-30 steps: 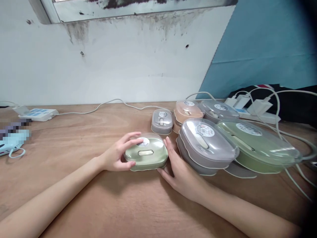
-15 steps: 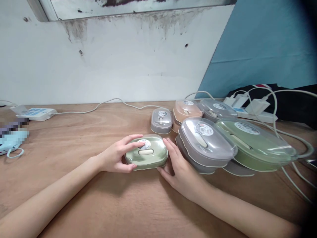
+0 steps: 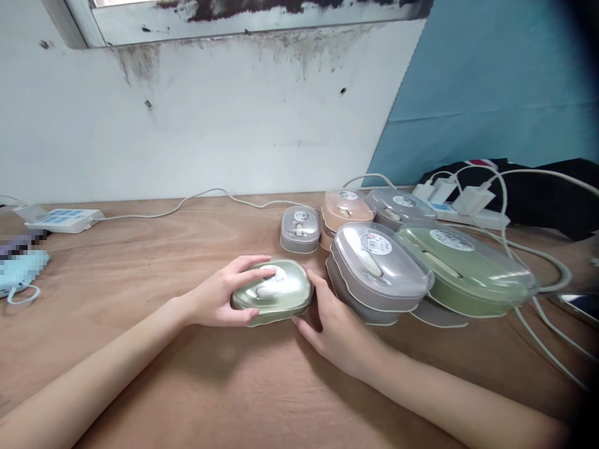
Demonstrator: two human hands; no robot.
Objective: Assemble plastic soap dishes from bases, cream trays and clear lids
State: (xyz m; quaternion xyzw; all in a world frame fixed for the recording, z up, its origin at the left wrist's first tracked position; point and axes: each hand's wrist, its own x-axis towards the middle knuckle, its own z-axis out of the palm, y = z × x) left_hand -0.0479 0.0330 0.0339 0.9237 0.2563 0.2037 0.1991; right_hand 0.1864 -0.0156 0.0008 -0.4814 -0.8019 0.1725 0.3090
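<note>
A small green lidded food container [image 3: 285, 290] with a clear lid and a round white label is between my two hands on the wooden table. My left hand [image 3: 219, 292] grips its left side, thumb along the front edge and fingers over the lid, partly covering the label. At the right end, my right hand [image 3: 334, 321] has its thumb and fingertips against the side. Just right of that hand, a larger grey container [image 3: 379, 268] is stacked on another. A small grey container [image 3: 300, 231] stands behind, near the label side.
A large green container [image 3: 472, 274], a peach container [image 3: 347, 209] and another grey container [image 3: 400, 206] crowd the right side. Behind them lies a power strip [image 3: 486, 216] with chargers and looping cables. Another power strip [image 3: 65, 218] and a light-blue device [image 3: 21, 271] are at left.
The view has shifted slightly, so the surroundings appear further left. Both hands stay around the small green container, which looks slightly tilted, and glare on its lid has changed.
</note>
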